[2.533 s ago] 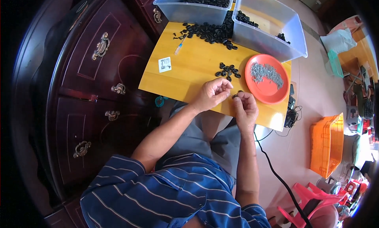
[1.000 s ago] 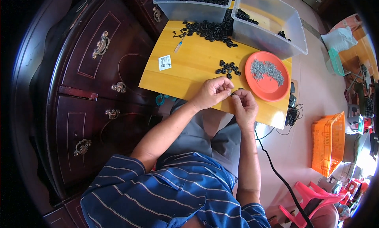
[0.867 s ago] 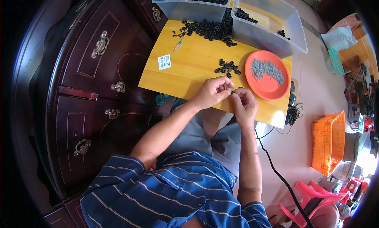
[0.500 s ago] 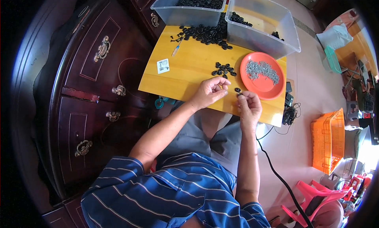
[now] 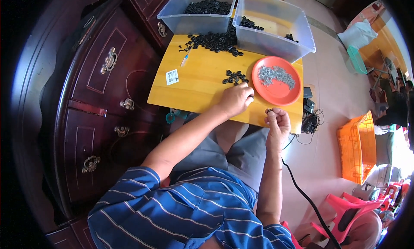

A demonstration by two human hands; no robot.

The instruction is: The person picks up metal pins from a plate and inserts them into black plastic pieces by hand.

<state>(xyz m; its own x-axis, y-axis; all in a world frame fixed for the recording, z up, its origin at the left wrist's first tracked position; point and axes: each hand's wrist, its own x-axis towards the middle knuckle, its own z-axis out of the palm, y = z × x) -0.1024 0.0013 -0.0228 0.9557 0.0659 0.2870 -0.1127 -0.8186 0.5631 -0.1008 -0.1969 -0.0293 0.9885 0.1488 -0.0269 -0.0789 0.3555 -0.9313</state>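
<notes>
My right hand (image 5: 278, 122) is closed in a pinch near the table's front right edge, with a small black oval ring (image 5: 268, 111) at its fingertips. Left of it, my left hand (image 5: 236, 99) rests low over the table with its fingers curled together; a dark bit shows at the fingertips, too covered to make out. Just beyond that hand lies a small cluster of black oval rings (image 5: 234, 75), partly hidden by the knuckles. An orange-red plate (image 5: 278, 95) holding many small silvery metal pieces (image 5: 276, 75) stands to the right of the cluster.
At the back stand two clear plastic bins (image 5: 189, 24) (image 5: 276, 46) with black pieces inside, and a loose heap of black rings (image 5: 213, 42) before them. A slim blue-and-white tool (image 5: 185, 59) and a white label (image 5: 172, 77) lie left on the yellow table (image 5: 194, 93). Dark drawers (image 5: 92, 106) flank the left.
My left hand has moved down over the spot where a single black ring lay, and its fingers have closed. My right hand has drawn slightly nearer, still pinching. The view has shifted a little.
</notes>
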